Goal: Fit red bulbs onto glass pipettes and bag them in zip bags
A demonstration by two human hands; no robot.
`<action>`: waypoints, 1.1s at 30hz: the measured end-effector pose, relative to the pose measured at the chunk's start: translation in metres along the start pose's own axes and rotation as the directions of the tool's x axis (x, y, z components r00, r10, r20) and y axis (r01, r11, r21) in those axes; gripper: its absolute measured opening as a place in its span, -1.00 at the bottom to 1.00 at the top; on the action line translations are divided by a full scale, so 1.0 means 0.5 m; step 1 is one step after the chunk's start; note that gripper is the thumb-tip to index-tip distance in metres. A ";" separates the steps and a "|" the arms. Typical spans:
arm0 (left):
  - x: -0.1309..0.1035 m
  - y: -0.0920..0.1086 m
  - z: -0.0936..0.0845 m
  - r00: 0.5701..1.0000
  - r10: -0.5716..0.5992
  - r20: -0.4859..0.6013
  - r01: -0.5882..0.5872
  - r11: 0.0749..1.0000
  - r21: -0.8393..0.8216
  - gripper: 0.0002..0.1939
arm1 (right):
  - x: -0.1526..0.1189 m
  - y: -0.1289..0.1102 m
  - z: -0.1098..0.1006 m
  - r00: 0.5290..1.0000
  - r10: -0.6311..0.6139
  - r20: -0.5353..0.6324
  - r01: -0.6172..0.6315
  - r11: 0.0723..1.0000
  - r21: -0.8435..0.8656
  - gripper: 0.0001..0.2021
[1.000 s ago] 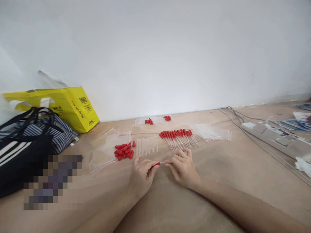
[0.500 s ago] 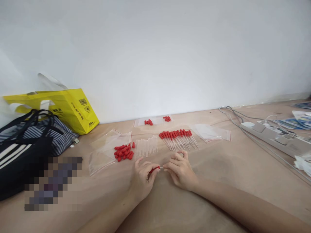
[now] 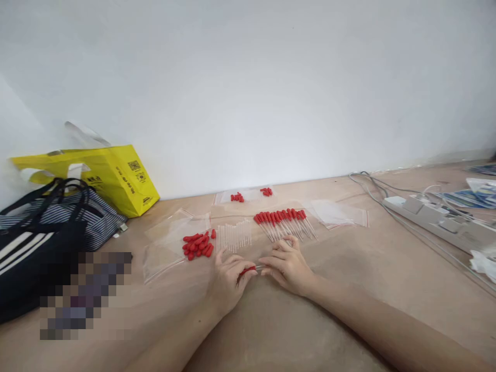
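A red rubber dropper bulb (image 3: 248,270) is pinched between the thumb and fingers of my left hand (image 3: 229,281). My right hand (image 3: 285,267) grips a thin clear dropper tube (image 3: 259,267), whose end meets the bulb's mouth; how deep it sits I cannot tell. Just beyond my left hand lie a pile of loose red bulbs (image 3: 197,245) and a row of bare clear tubes (image 3: 233,235). Past my right hand, a row of droppers (image 3: 284,223) with red bulbs on their tubes lies side by side.
Clear zip bags (image 3: 166,253) lie at the left and another bag (image 3: 337,213) at the right. By the wall is a bag with red bulbs (image 3: 237,198) on it. A yellow bag (image 3: 132,178) and striped bag (image 3: 104,217) stand left; a power strip (image 3: 437,217) with cables lies right.
My right hand has shifted slightly away from the wrist-down pose, its fingers a little straighter on the tube. Both hands still hold the bulb and tube together. The view has tilted a little.
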State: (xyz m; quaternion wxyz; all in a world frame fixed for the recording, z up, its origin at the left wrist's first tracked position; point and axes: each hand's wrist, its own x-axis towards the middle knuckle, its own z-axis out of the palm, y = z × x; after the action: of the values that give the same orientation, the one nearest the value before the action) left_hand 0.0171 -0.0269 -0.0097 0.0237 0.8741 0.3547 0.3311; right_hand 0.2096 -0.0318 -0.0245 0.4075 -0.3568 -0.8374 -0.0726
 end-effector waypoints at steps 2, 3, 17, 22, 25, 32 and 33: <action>0.001 -0.004 -0.006 0.999 0.014 -0.037 -0.015 1.000 -0.004 -0.91 | -0.004 0.010 -0.008 1.000 0.000 0.007 0.000 1.000 -0.010 -0.88; 0.002 -0.005 -0.008 0.998 0.033 -0.048 -0.033 0.999 -0.001 -0.91 | -0.007 0.014 -0.011 1.000 -0.001 0.015 0.001 1.000 -0.016 -0.87; 0.002 0.011 -0.018 0.989 0.132 -0.066 -0.128 0.990 0.065 -0.88 | -0.020 0.007 -0.007 1.000 -0.009 0.012 0.009 1.000 0.005 -0.83; 0.002 0.014 -0.017 0.995 0.094 -0.038 -0.092 0.995 0.045 -0.86 | -0.017 0.002 -0.004 1.000 -0.015 0.001 0.015 0.999 0.029 -0.83; 0.003 0.015 -0.016 0.995 0.095 -0.030 -0.093 0.995 0.039 -0.86 | -0.016 0.002 -0.001 1.000 -0.018 0.014 0.017 0.999 0.036 -0.83; 0.000 0.004 -0.014 0.999 0.053 0.009 -0.053 0.998 0.021 -0.86 | -0.011 -0.001 0.000 0.999 -0.017 0.041 0.016 1.000 0.026 -0.82; -0.001 0.001 -0.014 0.999 0.036 0.020 -0.036 0.999 0.021 -0.87 | -0.009 0.000 0.000 0.999 -0.010 0.047 0.009 1.000 0.018 -0.81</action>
State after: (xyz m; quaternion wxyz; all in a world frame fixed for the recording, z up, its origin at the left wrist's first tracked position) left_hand 0.0128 -0.0288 -0.0045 0.0118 0.8837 0.3424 0.3189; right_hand 0.2118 -0.0343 -0.0279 0.3904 -0.3509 -0.8491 -0.0587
